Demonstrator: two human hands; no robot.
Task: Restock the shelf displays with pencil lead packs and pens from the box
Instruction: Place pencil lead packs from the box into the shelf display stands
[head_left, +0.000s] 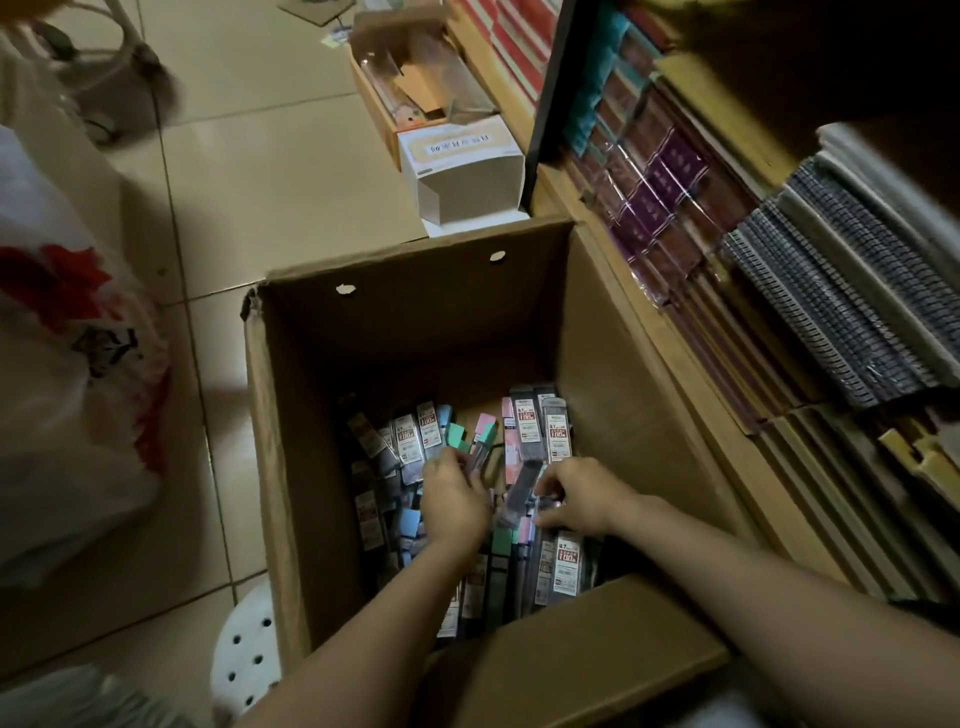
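Both hands deep in cardboard box: left hand pinches a lead pack, right hand grips a grey pack. Gather aligned, lift clear toward shelf at 2 o'clock.

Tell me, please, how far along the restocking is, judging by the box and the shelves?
Done: nothing I can confirm; the shelves in view show notebooks, not lead or pens. In hand: both hands are down in the cardboard box; the left hand holds a few lead packs, and the right hand pinches a dark pack. Left: many packs cover the box's bottom, so most remains.
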